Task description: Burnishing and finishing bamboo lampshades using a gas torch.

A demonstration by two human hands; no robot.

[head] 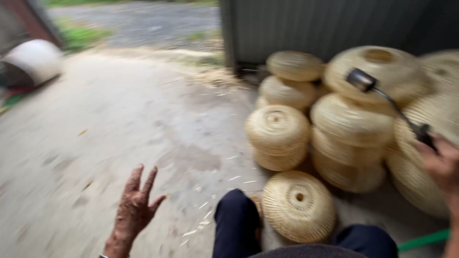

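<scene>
We count about nine woven baskets (277,136); our left hand (135,210) spreads empty, right hand (442,165) grips a torch (389,102).

There is a single view, taken from the person's head and tilted downward and forward over their own lap. The dark trouser knees (236,215) sit at the very bottom edge, so the camera is close above the seated body. It faces out across a concrete floor (119,129), with a heap of woven baskets (277,136) near at the right and a corrugated wall (311,26) behind them. The left hand (134,210) enters low at the left, the right hand (442,162) at the right border. A gravel strip (143,19) lies far at the top. The picture is smeared with motion blur.
</scene>
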